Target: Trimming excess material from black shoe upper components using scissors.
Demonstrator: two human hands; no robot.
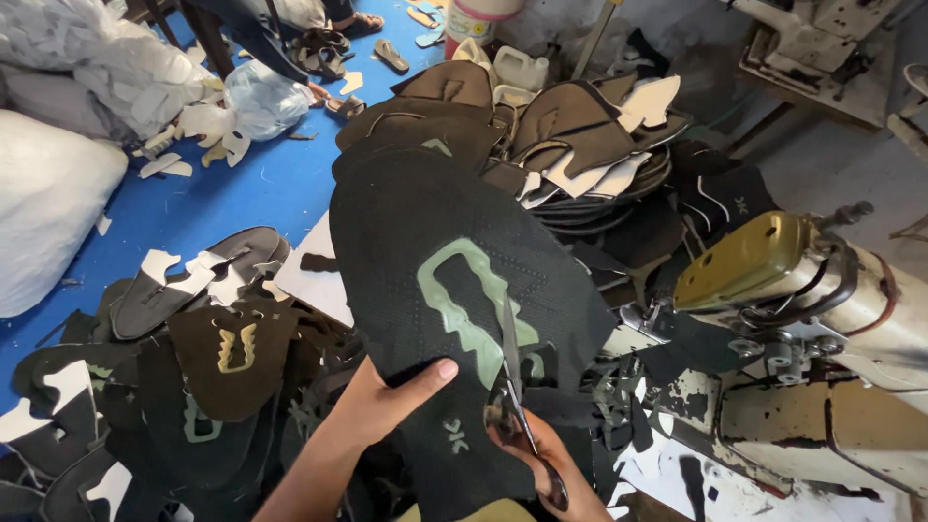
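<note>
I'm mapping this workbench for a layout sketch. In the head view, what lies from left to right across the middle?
White sack → brown cut piece with a pale cutout → left hand → black shoe upper → scissors → sewing machine.

A shoe-making workshop — heaps of cut shoe uppers (580, 145), a sewing machine (822, 319), scraps over the blue floor (242, 193).

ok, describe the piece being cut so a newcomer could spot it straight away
Start at the sewing machine on the right, then look left to the middle of the view. There the left hand holds up a large dark mesh shoe-upper piece while the right hand works scissors into it. Unlike the smaller brown pieces piled around, it bears a pale green cut-out outline.
</note>
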